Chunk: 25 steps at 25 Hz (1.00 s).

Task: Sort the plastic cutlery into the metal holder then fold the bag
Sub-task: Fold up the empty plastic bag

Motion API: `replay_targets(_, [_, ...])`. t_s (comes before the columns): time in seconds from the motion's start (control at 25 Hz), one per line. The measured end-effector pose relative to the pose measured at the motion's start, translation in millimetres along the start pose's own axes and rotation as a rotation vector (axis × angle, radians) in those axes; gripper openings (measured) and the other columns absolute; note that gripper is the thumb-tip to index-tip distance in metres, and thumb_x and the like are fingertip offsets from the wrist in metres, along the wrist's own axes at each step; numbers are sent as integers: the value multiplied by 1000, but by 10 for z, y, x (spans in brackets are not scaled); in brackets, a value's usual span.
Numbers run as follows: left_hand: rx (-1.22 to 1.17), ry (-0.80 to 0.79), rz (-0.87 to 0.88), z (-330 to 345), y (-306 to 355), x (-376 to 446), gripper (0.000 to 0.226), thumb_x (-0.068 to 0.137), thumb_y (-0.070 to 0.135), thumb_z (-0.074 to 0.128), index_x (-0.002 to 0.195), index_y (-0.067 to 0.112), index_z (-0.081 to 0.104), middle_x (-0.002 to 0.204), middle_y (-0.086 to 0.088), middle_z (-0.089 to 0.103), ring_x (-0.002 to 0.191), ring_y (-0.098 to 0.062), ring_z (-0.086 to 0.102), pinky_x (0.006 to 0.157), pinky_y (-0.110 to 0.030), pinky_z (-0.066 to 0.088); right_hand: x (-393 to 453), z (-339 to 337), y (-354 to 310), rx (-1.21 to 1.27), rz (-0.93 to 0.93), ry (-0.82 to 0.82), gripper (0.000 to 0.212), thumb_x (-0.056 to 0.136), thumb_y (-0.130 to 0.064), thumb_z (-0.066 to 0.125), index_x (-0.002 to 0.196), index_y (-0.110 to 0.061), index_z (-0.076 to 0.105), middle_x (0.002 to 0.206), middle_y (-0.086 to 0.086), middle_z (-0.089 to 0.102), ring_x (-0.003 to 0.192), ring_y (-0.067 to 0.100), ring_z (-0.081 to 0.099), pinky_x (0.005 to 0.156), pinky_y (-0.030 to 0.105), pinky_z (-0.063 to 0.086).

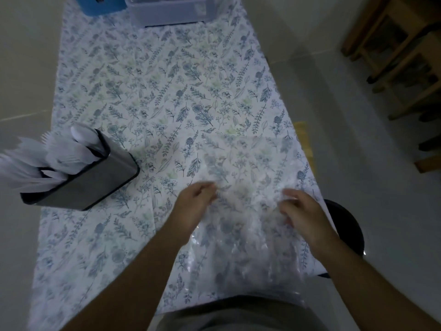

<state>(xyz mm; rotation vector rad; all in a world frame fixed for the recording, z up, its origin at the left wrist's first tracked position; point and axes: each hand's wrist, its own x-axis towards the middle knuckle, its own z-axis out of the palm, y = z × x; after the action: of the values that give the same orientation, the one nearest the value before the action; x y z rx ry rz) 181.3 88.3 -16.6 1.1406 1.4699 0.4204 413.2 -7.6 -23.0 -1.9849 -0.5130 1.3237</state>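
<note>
From the head view, we see both forearms reaching forward over the near edge of the counter (pixel 100 235), which is covered in a leaf-patterned cloth. The left hand (pixel 196 204) has its fingers curled closed, its grip pinching the clear plastic bag (pixel 241 192) at the left side. The right hand (pixel 301 215) rests on the bag's right side with fingers bent down into the plastic; we cannot tell whether its grip is closed on it. The bag lies flat and wrinkled on the near right part of the counter, its near end hanging over the near edge toward the person's body, its right side close to the counter's right edge.

The middle and far stretches of the counter lie bare and open. At the left edge stands the metal holder (pixel 95 177), tilted in this wide view, filled with white plastic cutlery (pixel 59 151), well apart from the bag. At the far end sit a clear plastic bin (pixel 171 10) and a blue box (pixel 100 4) beside it. A dark round stool (pixel 346 225) stands just beyond the right edge, near the right hand.
</note>
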Motion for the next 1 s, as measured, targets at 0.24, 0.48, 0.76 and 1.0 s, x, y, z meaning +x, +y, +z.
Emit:
replay_targets(0.24, [-62,101,-178,-82,-155,-115,43,96,28,66,135,21,50,93,0,71,77,-12,66,63,-22,48,-174,-212,144,182,113,155,49,97,-4,61,141,-21,48,95,19,65,80,28,62,65,38,52])
replay_targets(0.48, [-250,-73,-370,147,91,143,29,100,28,57,122,10,50,83,-16,78,57,-24,65,47,-25,43,-179,-206,67,380,275,152,30,103,-19,54,132,-14,53,87,13,74,77,27,70,66,37,51])
replay_targets(0.76, [-498,-175,-301,-117,-98,-5,43,103,48,45,91,9,58,79,-16,72,67,-27,68,56,-28,43,-195,-264,162,588,267,37,45,103,-52,41,99,-12,60,97,16,74,93,28,69,84,41,52])
replay_targets(1.0, [204,-268,25,-510,-286,-62,37,81,18,82,110,32,64,83,2,70,80,-14,65,77,-27,51,-315,-403,360,106,54,-94,31,89,-4,73,118,-13,68,102,12,77,86,22,73,69,28,56])
